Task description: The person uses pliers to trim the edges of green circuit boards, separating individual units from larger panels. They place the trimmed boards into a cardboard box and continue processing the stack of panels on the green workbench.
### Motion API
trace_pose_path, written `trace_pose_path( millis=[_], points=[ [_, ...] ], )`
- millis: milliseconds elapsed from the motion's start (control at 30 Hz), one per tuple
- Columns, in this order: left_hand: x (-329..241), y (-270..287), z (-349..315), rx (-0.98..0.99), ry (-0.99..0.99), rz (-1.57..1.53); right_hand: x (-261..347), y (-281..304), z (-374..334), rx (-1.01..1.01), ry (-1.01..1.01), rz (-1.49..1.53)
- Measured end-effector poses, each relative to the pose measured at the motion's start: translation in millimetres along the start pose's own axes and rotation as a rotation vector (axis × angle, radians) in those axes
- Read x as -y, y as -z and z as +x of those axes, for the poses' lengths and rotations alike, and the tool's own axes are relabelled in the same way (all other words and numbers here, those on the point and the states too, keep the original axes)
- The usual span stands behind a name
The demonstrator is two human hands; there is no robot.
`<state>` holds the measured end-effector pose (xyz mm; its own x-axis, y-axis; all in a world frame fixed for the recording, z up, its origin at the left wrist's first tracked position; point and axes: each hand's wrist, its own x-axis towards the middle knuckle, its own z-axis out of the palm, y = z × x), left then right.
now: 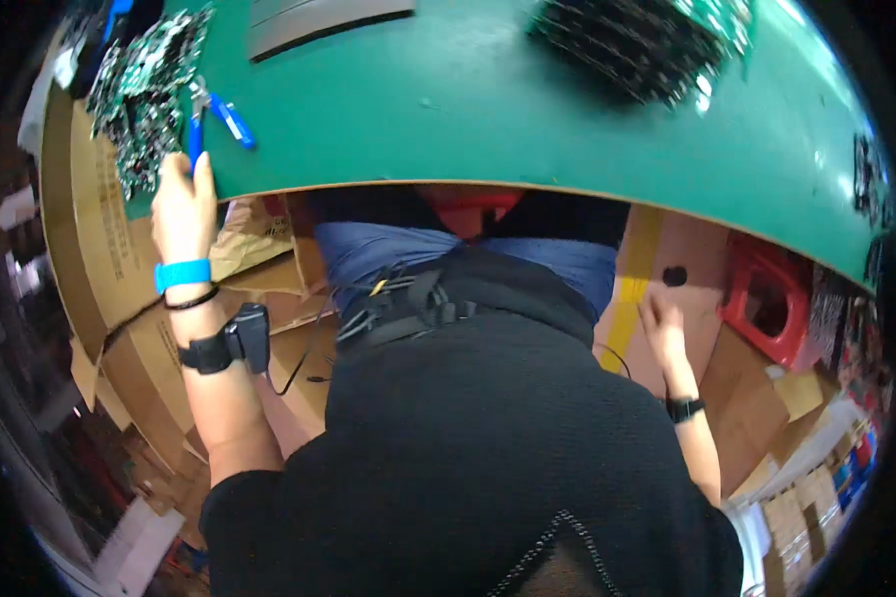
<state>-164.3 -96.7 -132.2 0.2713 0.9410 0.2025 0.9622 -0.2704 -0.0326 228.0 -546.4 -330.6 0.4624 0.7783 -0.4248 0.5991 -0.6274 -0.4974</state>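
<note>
- Head view, left side: my left hand (181,204) rests at the near edge of the green table (488,109). Its fingers are curled around one blue handle of the pliers (217,117), which lie on the tabletop just beyond the hand; the other handle angles away to the right, free of my grip.
- Just left of the pliers sits a heap of green circuit boards (144,90), spilling toward the table corner and nearly touching my knuckles.
- My left wrist carries a blue band (182,274), and lower down a black strap with a small black device (249,336).
- Right side: my right hand (664,328) hangs below the table edge, fingers loosely spread and holding nothing, over flattened brown cardboard (687,261) on the floor.
- A red plastic stool (767,303) stands near that hand, to its right.
- Far across the table lies a second pile of dark circuit boards (647,40), well apart from both hands.
- Large cardboard boxes (105,239) stand beside the table on my left.
</note>
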Motion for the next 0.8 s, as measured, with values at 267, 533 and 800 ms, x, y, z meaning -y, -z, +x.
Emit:
trace_pose_path(
  millis=[267,533,800],
  points=[
    [-128,50,-41,0.873,-0.369,-0.696,146,3,45,0.086,0.254,0.625],
    [-163,-36,-91,1.363,-1.113,-0.833,180,-2,59,0.323,0.516,0.414],
    [-137,-47,-88,1.266,-1.146,-0.922,146,13,61,0.057,-0.214,0.859]
  ],
)
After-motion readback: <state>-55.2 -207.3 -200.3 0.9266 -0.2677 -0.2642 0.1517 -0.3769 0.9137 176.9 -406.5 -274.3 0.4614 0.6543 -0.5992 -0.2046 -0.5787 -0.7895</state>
